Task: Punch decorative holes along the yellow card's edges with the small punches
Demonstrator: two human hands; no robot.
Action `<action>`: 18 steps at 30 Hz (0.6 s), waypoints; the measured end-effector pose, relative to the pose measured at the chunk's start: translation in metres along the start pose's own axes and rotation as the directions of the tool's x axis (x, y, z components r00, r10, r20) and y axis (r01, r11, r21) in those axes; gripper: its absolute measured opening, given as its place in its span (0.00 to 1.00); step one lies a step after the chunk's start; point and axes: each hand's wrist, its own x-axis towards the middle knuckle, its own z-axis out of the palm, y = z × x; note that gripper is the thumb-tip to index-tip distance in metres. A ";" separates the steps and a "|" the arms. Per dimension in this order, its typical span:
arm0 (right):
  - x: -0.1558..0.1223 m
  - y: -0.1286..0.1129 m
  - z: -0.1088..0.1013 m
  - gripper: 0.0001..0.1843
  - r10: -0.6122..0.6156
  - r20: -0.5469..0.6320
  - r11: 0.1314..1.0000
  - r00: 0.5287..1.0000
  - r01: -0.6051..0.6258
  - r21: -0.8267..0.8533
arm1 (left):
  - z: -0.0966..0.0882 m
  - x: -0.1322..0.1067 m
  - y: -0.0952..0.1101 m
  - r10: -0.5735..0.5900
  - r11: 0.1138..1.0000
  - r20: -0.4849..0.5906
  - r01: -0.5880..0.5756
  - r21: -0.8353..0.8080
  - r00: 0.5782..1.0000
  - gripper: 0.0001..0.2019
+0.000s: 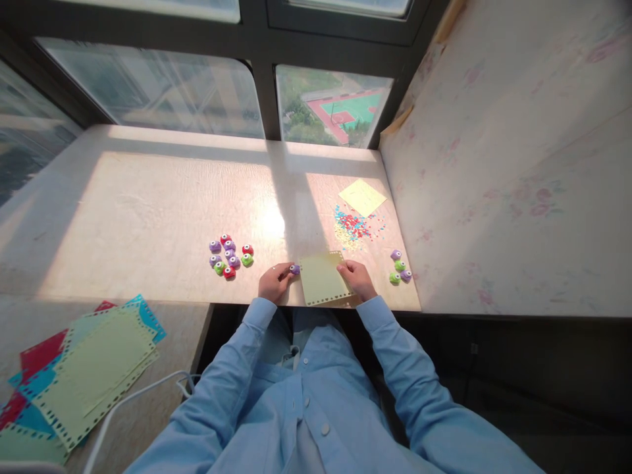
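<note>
Close to the ledge's front edge, my left hand (276, 282) grips a small purple craft punch (295, 269) with an eye-like round top. The punch sits at the left edge of a pale yellow-green sheet of paper (323, 280). My right hand (359, 279) pinches that sheet at its right side. A row of small punched holes runs along the sheet's top, right and bottom edges. To the left of my left hand lies a group of purple, red and green punches (230, 253). Several more purple and green punches (400, 266) lie right of my right hand.
Beyond the sheet lies a heap of red, blue and yellow paper bits (353, 225), with a yellow sheet (363, 197) behind it. Punched coloured sheets (99, 368) overlap on the lower left surface, beside a white cable (128, 398). Windows and a papered wall (503, 158) border the ledge.
</note>
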 end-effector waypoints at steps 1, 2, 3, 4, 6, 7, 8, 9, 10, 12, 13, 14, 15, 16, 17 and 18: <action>0.000 0.000 0.000 0.18 0.002 0.001 1.000 1.000 -0.002 0.004 | 0.000 0.000 0.001 0.001 1.000 0.004 -0.001 -0.003 1.000 0.14; 0.000 0.000 0.001 0.18 0.003 0.001 1.000 1.000 -0.003 0.007 | -0.001 0.000 0.001 0.002 1.000 0.010 -0.002 -0.006 1.000 0.14; 0.000 0.000 0.001 0.18 0.003 -0.003 1.000 1.000 -0.003 0.007 | -0.001 -0.001 0.002 0.001 1.000 0.015 -0.001 -0.011 1.000 0.14; 0.000 0.000 0.002 0.18 0.003 -0.009 1.000 1.000 -0.003 0.005 | -0.001 -0.001 0.003 -0.005 1.000 0.020 0.005 -0.015 1.000 0.14; 0.000 0.000 0.002 0.18 0.006 -0.020 1.000 1.000 -0.006 -0.002 | -0.002 0.000 0.006 -0.025 0.999 0.029 0.026 -0.020 0.999 0.14; 0.000 0.000 0.003 0.18 0.012 -0.020 1.000 1.000 -0.012 -0.001 | -0.003 0.000 0.008 -0.037 0.999 0.034 0.038 -0.022 0.999 0.14; 0.000 0.000 0.003 0.18 0.021 -0.017 1.000 1.000 -0.020 0.002 | -0.004 0.001 0.009 -0.047 0.999 0.039 0.048 -0.024 0.998 0.14; 0.001 0.001 0.003 0.17 0.030 -0.010 1.000 0.999 -0.030 0.008 | -0.004 0.002 0.011 -0.056 0.998 0.045 0.057 -0.028 0.997 0.14; 0.001 0.001 0.004 0.17 0.039 -0.003 0.999 0.999 -0.039 0.015 | -0.005 0.002 0.013 -0.062 0.997 0.049 0.064 -0.032 0.997 0.14; 0.002 0.003 0.004 0.17 0.048 0.011 0.999 0.999 -0.048 0.023 | -0.006 0.004 0.017 -0.072 0.997 0.055 0.074 -0.036 0.996 0.13; 0.003 0.005 0.005 0.18 0.047 0.022 0.999 0.999 -0.048 0.022 | -0.007 0.005 0.019 -0.075 0.996 0.058 0.077 -0.033 0.996 0.13; 0.003 0.006 0.005 0.18 0.040 0.035 0.999 0.999 -0.040 0.013 | -0.007 0.005 0.020 -0.078 0.996 0.058 0.079 -0.027 0.995 0.12; 0.003 0.006 0.004 0.19 0.018 0.040 1.000 0.999 -0.017 -0.008 | -0.007 0.005 0.021 -0.081 0.996 0.055 0.082 -0.021 0.995 0.12; 0.002 0.007 0.004 0.19 -0.027 0.021 0.998 0.999 0.028 -0.050 | -0.007 0.005 0.022 -0.086 0.996 0.044 0.087 -0.020 0.995 0.12; 0.001 0.007 0.002 0.20 -0.098 -0.024 0.988 0.995 0.095 -0.119 | -0.007 0.004 0.022 -0.093 0.995 0.025 0.094 -0.027 0.995 0.13; -0.001 0.006 0.001 0.21 -0.193 -0.089 0.962 0.977 0.171 -0.212 | -0.007 0.003 0.022 -0.101 0.994 0.001 0.101 -0.044 0.995 0.14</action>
